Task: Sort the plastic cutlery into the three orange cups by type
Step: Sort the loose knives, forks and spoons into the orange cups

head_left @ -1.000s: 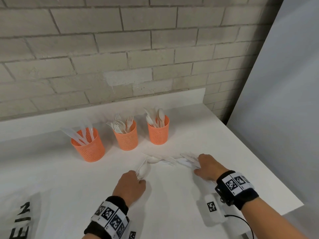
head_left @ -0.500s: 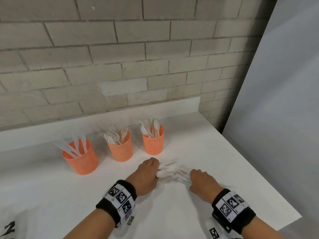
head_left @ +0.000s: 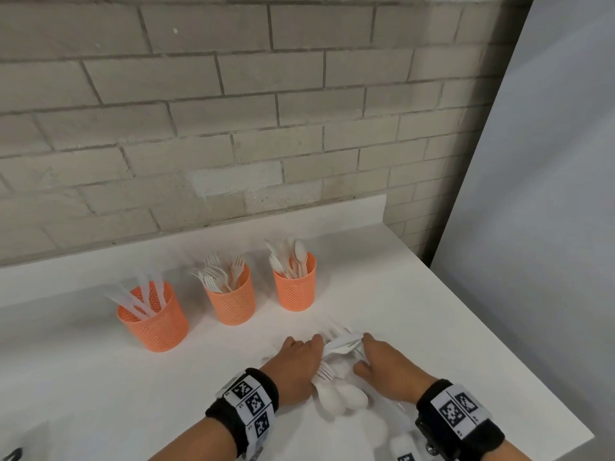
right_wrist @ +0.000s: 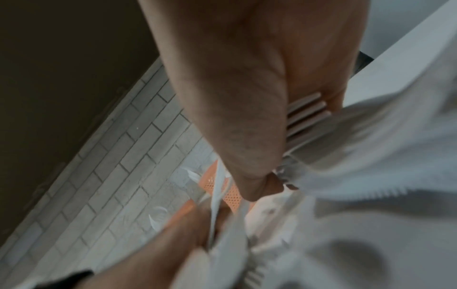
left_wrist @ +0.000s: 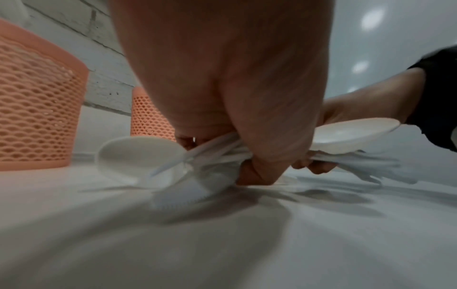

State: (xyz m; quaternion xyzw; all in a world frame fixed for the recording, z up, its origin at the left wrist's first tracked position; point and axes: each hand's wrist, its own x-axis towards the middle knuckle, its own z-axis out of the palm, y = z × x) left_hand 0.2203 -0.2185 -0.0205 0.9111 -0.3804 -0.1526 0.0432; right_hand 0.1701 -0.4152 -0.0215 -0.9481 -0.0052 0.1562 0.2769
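Observation:
Three orange mesh cups stand in a row on the white table (head_left: 83, 394): the left cup (head_left: 153, 322) holds knives, the middle cup (head_left: 231, 298) holds forks, the right cup (head_left: 295, 286) holds spoons. A mixed bunch of white plastic cutlery (head_left: 339, 367) lies gathered between my hands in front of the cups. My left hand (head_left: 299, 364) grips the bunch, with spoon bowls (head_left: 342, 395) sticking out toward me. My right hand (head_left: 382, 364) grips the same bunch from the right; fork tines (right_wrist: 306, 115) show under its fingers. In the left wrist view, spoons and handles (left_wrist: 215, 154) pass through my curled fingers.
A grey brick wall (head_left: 233, 111) runs behind the cups. The table's right edge (head_left: 499, 354) lies close to my right hand, with a pale panel (head_left: 549, 194) beyond it. Both wrists wear black bands with printed markers.
The cutlery was spread in a line between my hands. Both hands have swept inward and gathered it into one bunch, which they now grip together.

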